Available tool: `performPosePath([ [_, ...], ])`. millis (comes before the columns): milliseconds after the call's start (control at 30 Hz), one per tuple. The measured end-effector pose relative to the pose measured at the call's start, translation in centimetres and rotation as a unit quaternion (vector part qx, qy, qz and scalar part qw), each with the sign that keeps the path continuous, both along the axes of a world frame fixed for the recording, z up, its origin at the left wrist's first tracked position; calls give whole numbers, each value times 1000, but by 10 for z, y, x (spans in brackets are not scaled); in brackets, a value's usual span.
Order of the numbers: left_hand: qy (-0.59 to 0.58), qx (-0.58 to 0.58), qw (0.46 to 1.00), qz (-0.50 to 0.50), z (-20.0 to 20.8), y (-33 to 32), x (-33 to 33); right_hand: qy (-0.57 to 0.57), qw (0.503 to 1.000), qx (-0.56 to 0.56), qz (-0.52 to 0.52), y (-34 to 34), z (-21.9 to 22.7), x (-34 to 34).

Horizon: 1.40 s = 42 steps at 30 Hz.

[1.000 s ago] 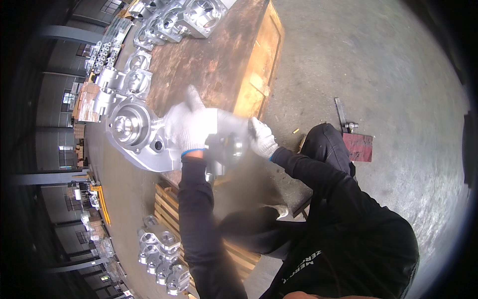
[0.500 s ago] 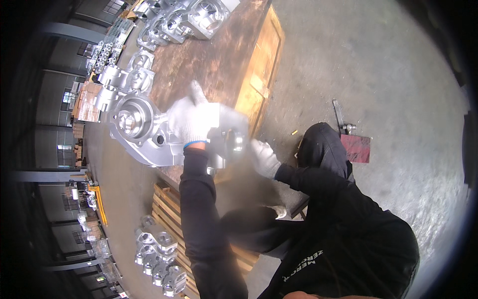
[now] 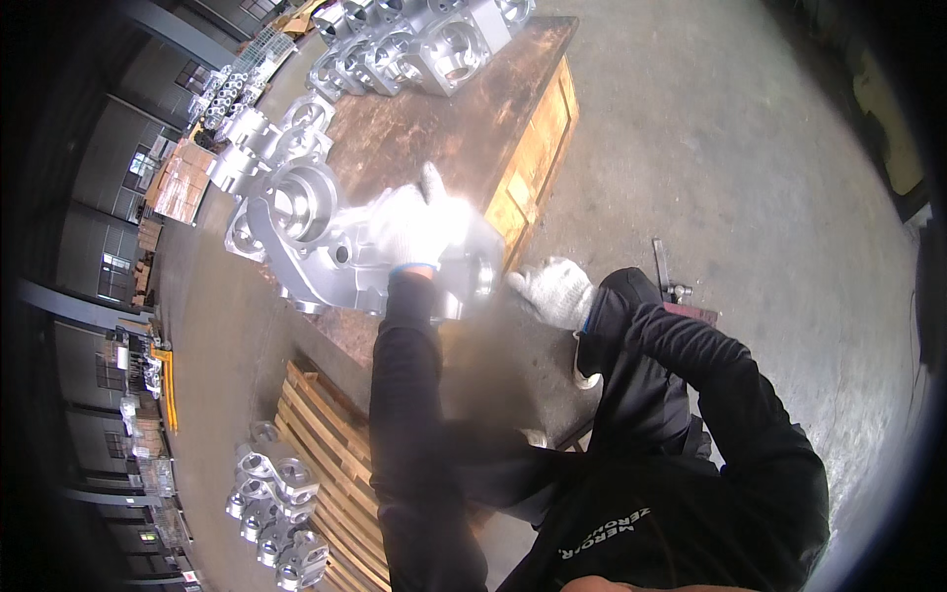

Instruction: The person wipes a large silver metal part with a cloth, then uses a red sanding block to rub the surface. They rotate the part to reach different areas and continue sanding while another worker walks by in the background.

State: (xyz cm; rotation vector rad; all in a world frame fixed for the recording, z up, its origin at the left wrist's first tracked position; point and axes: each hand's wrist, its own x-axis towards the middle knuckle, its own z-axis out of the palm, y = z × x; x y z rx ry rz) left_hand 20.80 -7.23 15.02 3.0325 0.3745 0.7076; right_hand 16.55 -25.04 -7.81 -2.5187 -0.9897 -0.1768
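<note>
A large silver metal casting [image 3: 340, 255] with a round bore lies tilted along the near end of a brown-topped wooden bench [image 3: 434, 128]. Over its right part is my left hand [image 3: 419, 229] in a white knit glove, gripping it with one digit raised. Glare washes out that glove and hides most of its fingers. To the right of the casting, apart from it, my right hand [image 3: 557, 293] is also gloved in white, with its fingers curled. Whatever it may hold cannot be made out.
More silver castings [image 3: 419, 54] stand along the bench's far end, others [image 3: 276, 148] at its left. Slatted wooden pallet [image 3: 330, 444] lies at lower left, beside castings [image 3: 281, 513] on the floor. A metal tool [image 3: 667, 271] stands beyond my right knee.
My right hand has drawn rightward, away from the casting. The casting has turned, its bore now facing differently, with my left hand still on it. The whole view has shifted somewhat.
</note>
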Motion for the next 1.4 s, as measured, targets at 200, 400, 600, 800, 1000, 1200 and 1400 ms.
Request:
performPosePath([
  [200, 17, -12, 1000, -2, -2, 1, -1, -54, 993, 61, 90, -14, 49, 26],
  [400, 64, -41, 997, 19, 5, -2, -3, 114, 985, -80, 98, -21, 54, 14],
  [600, 110, -87, 988, -62, 6, 5, -2, -50, 981, 185, -27, -69, 81, 43],
  [800, 89, -34, 995, 30, 3, 6, 4, 147, 936, 158, -278, -195, -55, 89],
  [1000, 59, -97, 991, 65, -5, 16, 7, 359, 836, 36, -414, -300, -260, -78],
  [1200, -20, -126, 992, 11, -21, 47, 7, 526, 710, -61, -464, -304, -302, -165],
  [1400, -47, -116, 992, -2, -21, 59, 1, 483, 720, -129, -481, -277, -317, -159],
])
